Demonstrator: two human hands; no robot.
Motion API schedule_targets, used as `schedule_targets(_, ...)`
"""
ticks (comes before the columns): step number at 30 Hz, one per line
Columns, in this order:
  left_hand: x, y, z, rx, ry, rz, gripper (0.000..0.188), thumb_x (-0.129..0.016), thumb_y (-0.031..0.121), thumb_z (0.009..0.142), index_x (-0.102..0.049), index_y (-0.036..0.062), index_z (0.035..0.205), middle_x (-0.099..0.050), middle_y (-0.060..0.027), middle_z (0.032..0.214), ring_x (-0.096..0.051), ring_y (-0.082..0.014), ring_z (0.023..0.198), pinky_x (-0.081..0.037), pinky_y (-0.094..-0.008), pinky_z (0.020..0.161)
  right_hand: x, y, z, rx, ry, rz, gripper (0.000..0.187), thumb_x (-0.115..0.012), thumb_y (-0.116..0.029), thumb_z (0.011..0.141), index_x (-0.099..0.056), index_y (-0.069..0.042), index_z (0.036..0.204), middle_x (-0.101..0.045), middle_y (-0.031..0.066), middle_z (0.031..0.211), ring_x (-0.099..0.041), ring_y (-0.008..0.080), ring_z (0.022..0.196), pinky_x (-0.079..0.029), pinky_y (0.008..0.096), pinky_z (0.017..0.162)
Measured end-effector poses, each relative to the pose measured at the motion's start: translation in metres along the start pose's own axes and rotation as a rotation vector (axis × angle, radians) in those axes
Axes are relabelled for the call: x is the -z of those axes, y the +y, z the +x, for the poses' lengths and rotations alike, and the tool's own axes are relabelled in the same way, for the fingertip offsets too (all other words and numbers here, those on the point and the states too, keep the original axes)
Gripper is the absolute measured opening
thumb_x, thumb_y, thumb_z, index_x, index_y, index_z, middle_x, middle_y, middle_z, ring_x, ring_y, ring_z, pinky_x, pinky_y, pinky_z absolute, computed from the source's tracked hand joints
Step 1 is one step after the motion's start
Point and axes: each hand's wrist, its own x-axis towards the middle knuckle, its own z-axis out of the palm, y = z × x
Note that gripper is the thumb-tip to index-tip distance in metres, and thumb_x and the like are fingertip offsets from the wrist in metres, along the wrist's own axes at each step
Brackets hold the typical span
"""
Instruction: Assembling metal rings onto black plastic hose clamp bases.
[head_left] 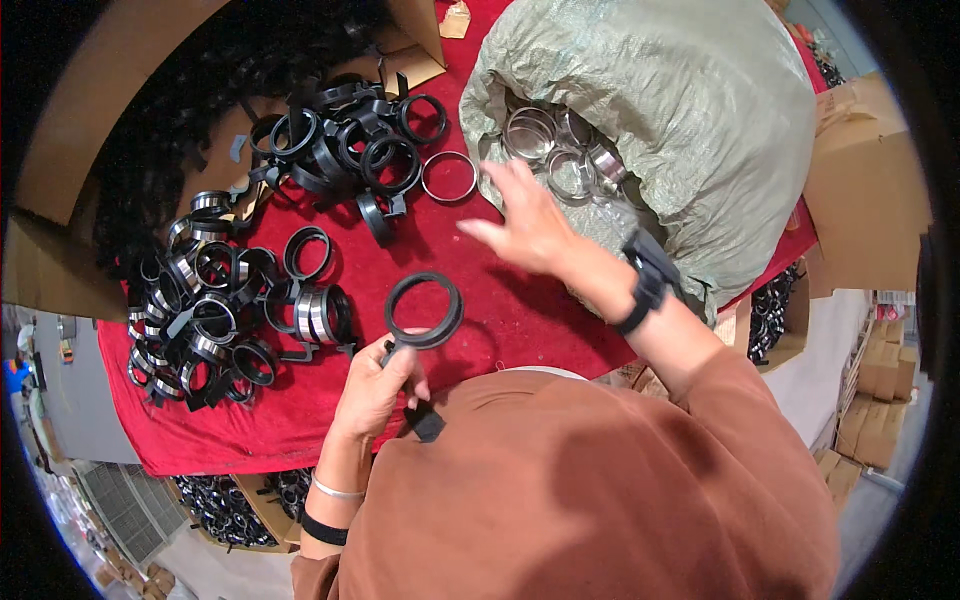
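Observation:
My left hand [378, 392] is closed around the lower stem of a black ring with a handle [453, 318], near my body. The ring's round opening tilts up above my fingers, and part of the stem is hidden in my grip. Above the red cloth, my right hand [532, 228] is open with its fingers spread, slightly blurred and holding nothing that I can see. Just left of its fingertips lies a thin silver metal ring [425, 184]. Several more metal rings [528, 133] show in the mouth of a grey-green woven sack [700, 90], beyond that hand.
A loose heap of black rings [325, 165] lies at the far middle-left. Left of my left hand is a pile of black rings with silver bands [210, 312]. A cardboard box [110, 95] full of black parts stands far left. Another carton [865, 190] is at the right.

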Motion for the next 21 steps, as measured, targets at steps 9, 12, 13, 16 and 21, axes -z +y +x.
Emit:
schedule_targets(9,-0.002,-0.016,-0.012,-0.030,0.106,-0.400,0.024,-0.047,0.029,0.095,-0.051,0.0074,0.104,-0.056,-0.0081,0.065,-0.053,-0.0166,0.050,-0.048,-0.0307,0.051,-0.044,0.028,0.042,0.036,-0.092,-0.307,0.072,-0.077,-0.029,0.062,-0.045,0.003,0.117,-0.047,0.0196,0.106,-0.050,0.0366,0.097,-0.045,0.0435,0.082)
schedule_targets(12,0.014,-0.023,-0.015,-0.024,0.122,-0.471,0.018,-0.049,0.024,0.094,-0.048,0.0083,0.103,-0.060,-0.0126,0.084,-0.062,-0.0228,0.064,-0.053,-0.0378,0.063,-0.031,0.023,0.025,0.410,0.076,-0.305,0.052,-0.068,-0.020,0.065,-0.050,0.000,0.110,-0.047,0.0136,0.101,-0.050,0.0291,0.089,-0.046,0.0388,0.075)
schedule_targets(13,0.018,-0.028,-0.015,-0.026,0.138,-0.466,0.018,-0.049,0.022,0.093,-0.048,0.0075,0.104,-0.062,-0.0138,0.089,-0.064,-0.0239,0.067,-0.054,-0.0381,0.065,-0.030,0.021,0.020,0.405,0.072,-0.305,0.052,-0.068,-0.020,0.065,-0.050,0.000,0.110,-0.047,0.0136,0.101,-0.050,0.0291,0.089,-0.046,0.0388,0.075)
schedule_targets(16,0.013,-0.028,-0.012,-0.025,0.185,-0.417,0.018,-0.050,0.020,0.093,-0.048,0.0059,0.104,-0.062,-0.0166,0.097,-0.065,-0.0252,0.071,-0.054,-0.0375,0.069,-0.025,0.019,0.007,0.525,0.146,-0.267,0.041,-0.054,-0.008,0.072,-0.051,-0.006,0.113,-0.046,0.0119,0.101,-0.050,0.0265,0.087,-0.045,0.0356,0.075)
schedule_targets(21,0.008,-0.028,-0.004,-0.066,0.122,-0.386,0.021,-0.050,0.021,0.093,-0.048,0.0052,0.107,-0.061,-0.0186,0.102,-0.065,-0.0245,0.071,-0.053,-0.0338,0.067,-0.009,0.012,-0.004,0.487,0.143,-0.221,0.053,-0.066,-0.012,0.064,-0.050,-0.004,0.114,-0.047,0.0143,0.103,-0.050,0.0297,0.089,-0.045,0.0386,0.077)
